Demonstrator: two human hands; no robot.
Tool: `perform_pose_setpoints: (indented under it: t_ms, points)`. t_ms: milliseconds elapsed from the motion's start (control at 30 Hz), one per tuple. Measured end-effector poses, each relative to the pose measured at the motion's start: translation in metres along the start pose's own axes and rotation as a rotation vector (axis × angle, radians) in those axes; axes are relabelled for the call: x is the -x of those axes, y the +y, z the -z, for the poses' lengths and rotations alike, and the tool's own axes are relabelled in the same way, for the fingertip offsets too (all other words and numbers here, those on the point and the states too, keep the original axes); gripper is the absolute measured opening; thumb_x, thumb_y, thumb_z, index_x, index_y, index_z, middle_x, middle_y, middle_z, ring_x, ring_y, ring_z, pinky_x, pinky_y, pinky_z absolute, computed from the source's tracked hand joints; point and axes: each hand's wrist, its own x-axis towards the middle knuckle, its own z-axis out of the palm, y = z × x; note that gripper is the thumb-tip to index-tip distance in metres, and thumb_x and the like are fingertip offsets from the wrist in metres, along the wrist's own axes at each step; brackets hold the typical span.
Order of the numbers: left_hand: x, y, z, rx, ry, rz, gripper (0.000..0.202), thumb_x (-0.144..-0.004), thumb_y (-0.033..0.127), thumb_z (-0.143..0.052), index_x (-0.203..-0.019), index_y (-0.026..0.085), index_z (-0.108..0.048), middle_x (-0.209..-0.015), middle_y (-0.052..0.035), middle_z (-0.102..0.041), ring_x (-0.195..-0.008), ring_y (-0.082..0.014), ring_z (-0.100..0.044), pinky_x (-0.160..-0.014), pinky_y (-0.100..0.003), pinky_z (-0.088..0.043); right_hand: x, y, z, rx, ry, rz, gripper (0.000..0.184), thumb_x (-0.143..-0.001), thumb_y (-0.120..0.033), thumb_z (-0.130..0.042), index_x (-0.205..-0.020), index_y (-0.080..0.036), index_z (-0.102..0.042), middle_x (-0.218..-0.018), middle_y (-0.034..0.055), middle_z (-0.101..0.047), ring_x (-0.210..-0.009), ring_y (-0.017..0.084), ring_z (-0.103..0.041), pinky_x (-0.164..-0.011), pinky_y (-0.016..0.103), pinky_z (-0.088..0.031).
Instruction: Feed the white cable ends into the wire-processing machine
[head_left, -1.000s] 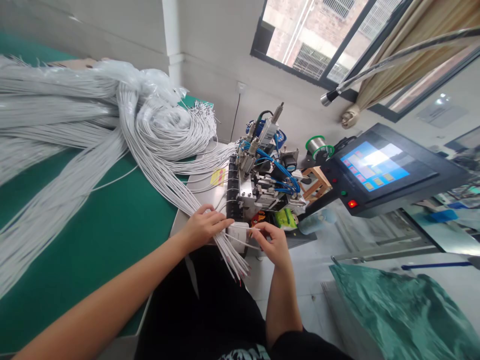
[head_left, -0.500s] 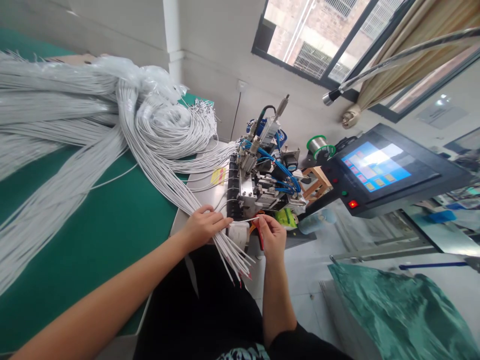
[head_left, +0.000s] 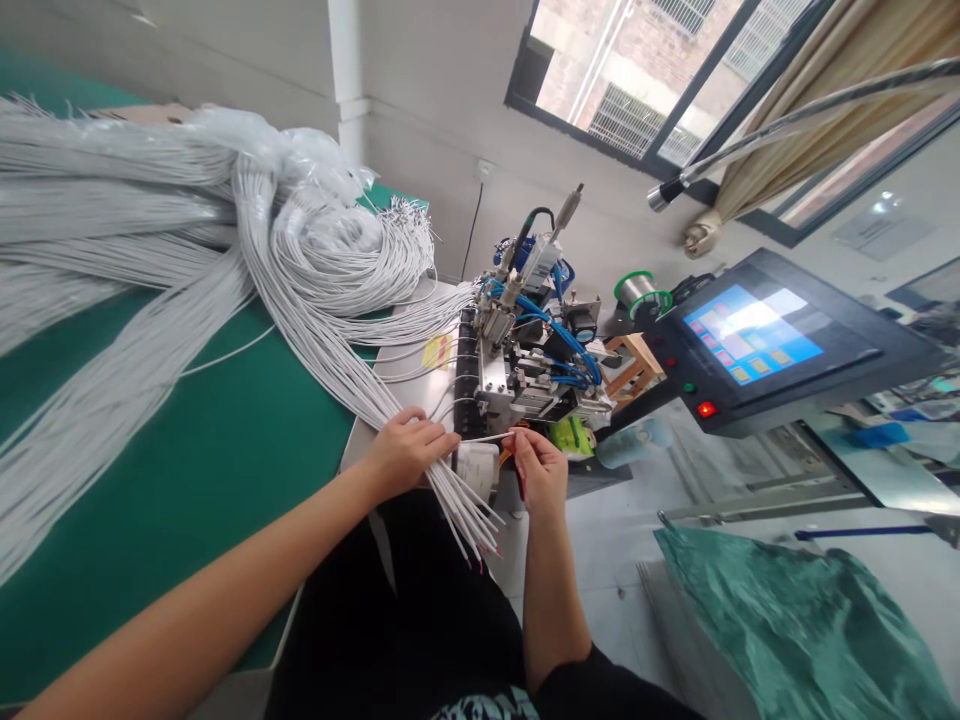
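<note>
My left hand is closed around a bundle of thin white cables at the edge of the green table; the cable ends fan out below it with red tips. My right hand pinches the end of a single white cable that stretches across from my left hand, just in front of a small machine with blue hoses. A white part sits between my hands.
A big heap of white cables covers the left of the table. A touch-screen control panel stands right of the machine, with a solder spool behind. A green sack lies on the floor at lower right.
My right hand has risen from beside the cable ends and drawn one cable out sideways toward the machine. My left hand has kept its grip on the bundle.
</note>
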Motion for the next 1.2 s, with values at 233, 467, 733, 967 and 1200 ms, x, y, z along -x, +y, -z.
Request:
perform_pose_setpoints:
  t_ms: [233, 467, 733, 967, 1200]
  points:
    - [-0.001, 0.002, 0.001, 0.008, -0.016, 0.080, 0.012, -0.086, 0.016, -0.050, -0.080, 0.019, -0.060, -0.070, 0.0021, -0.061, -0.065, -0.0123, -0.055, -0.084, -0.033, -0.039, -0.001, 0.001, 0.001, -0.007, -0.027, -0.024, 0.032, -0.077, -0.044, -0.070, -0.092, -0.016, -0.075, -0.077, 0.0066, -0.073, -0.039, 0.004, -0.034, -0.038, 0.021, -0.034]
    - [-0.002, 0.002, 0.001, 0.016, -0.020, 0.064, 0.014, -0.085, 0.013, -0.049, -0.078, 0.020, -0.059, -0.067, 0.0029, -0.058, -0.064, -0.0124, -0.053, -0.084, -0.033, -0.037, 0.000, 0.001, -0.003, 0.063, 0.008, 0.001, 0.032, -0.077, -0.043, -0.070, -0.093, -0.016, -0.075, -0.077, 0.0061, -0.073, -0.040, 0.005, -0.034, -0.039, 0.022, -0.037]
    - [-0.003, 0.002, 0.002, 0.015, -0.025, 0.075, 0.013, -0.084, 0.014, -0.049, -0.075, 0.020, -0.056, -0.065, 0.0026, -0.056, -0.064, -0.0137, -0.052, -0.083, -0.034, -0.036, -0.003, -0.003, -0.005, 0.006, -0.131, -0.050, 0.027, -0.076, -0.040, -0.070, -0.087, -0.016, -0.074, -0.072, 0.0053, -0.071, -0.040, 0.004, -0.034, -0.036, 0.020, -0.026]
    - [-0.003, 0.002, 0.001, 0.001, -0.040, 0.101, 0.016, -0.085, 0.013, -0.049, -0.072, 0.020, -0.055, -0.066, 0.0023, -0.057, -0.065, -0.0136, -0.052, -0.084, -0.033, -0.035, -0.002, -0.002, -0.007, 0.022, -0.037, -0.031, 0.030, -0.075, -0.040, -0.072, -0.091, -0.015, -0.075, -0.075, 0.0063, -0.072, -0.041, 0.004, -0.034, -0.037, 0.020, -0.025]
    - [-0.003, 0.002, 0.003, 0.005, -0.046, 0.097, 0.016, -0.084, 0.013, -0.048, -0.071, 0.020, -0.055, -0.065, 0.0023, -0.055, -0.065, -0.0140, -0.051, -0.084, -0.034, -0.035, -0.002, -0.001, -0.009, 0.054, -0.039, 0.006, 0.033, -0.078, -0.045, -0.067, -0.093, -0.016, -0.073, -0.077, 0.0065, -0.071, -0.041, 0.005, -0.033, -0.036, 0.021, -0.025]
